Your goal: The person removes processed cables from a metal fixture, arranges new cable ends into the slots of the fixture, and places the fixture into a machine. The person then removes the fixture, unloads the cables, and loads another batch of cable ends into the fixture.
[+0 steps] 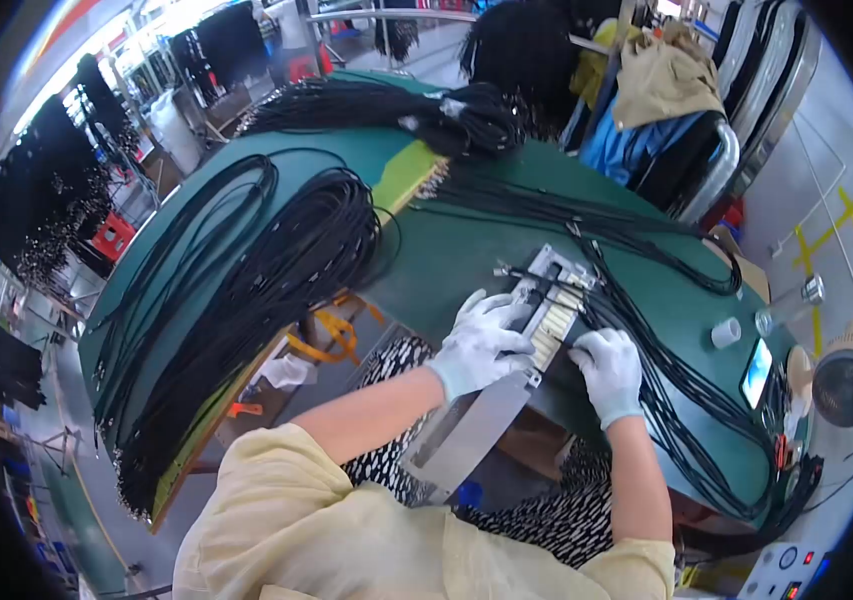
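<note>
My left hand (486, 342), in a white glove, lies over the left side of a long metal fixture (471, 432) with its fingers apart. Pale blocks (552, 330) sit in a row along the fixture's upper part. Black cable ends (538, 284) lie across its far end. At the fixture's right side, my right hand (608, 370), gloved too, has its thumb and forefinger pinched on a thin black cable, whose tip is partly hidden. A bundle of black cables (661, 385) runs just right of this hand.
Large black cable bundles (296, 235) cover the left of the green table (426, 265), with another coil (476, 115) at the back. On the right are a phone (756, 373), a white cup (725, 333) and a small fan (843, 385). A draped rack (666, 80) stands behind.
</note>
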Available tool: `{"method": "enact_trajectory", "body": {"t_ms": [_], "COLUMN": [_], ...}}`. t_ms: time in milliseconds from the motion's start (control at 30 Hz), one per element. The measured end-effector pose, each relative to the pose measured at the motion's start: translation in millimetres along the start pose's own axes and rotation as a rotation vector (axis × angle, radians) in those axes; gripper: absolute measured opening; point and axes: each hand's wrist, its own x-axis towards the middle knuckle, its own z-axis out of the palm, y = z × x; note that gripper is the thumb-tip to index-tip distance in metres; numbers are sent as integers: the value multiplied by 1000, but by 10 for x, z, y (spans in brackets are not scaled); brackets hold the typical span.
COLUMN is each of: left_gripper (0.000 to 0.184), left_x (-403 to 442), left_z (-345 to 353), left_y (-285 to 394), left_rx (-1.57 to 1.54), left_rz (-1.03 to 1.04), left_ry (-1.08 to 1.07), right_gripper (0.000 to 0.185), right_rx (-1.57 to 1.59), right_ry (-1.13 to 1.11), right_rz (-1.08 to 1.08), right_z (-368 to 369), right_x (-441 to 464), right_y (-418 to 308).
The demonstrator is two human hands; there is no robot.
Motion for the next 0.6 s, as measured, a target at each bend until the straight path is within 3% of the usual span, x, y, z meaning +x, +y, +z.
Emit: {"method": "enact_trajectory", "body": {"t_ms": [100, 167, 233, 300, 367, 433, 600], "left_gripper": [26, 22, 17, 15, 17, 19, 18], "left_x": [122, 125, 110, 116, 137, 187, 196], "left_z": [-66, -62, -64, -50, -32, -122, -157], "left_y": [30, -41, -27, -71, -42, 21, 6], "left_rx": [-45, -110, -101, -182, -165, -105, 6], "left_rz": [-19, 87, 120, 115, 159, 198, 112], "left_ry": [230, 119, 178, 141, 222, 270, 359], "right_gripper": [11, 11, 14, 19, 23, 21, 17], "right_rx": [173, 250, 276, 379, 288, 253, 233], "right_ry": [-42, -83, -116, -146, -237, -161, -166], "right_rz": [-61, -107, -95, 39, -16, -21, 66], "right_z": [-103, -122, -105, -65, -135, -25, -205], "right_x": [-1, -12, -33, -67, -31, -92, -71], "right_y": [-86, -169, -203, -264, -374, -296, -215]}}
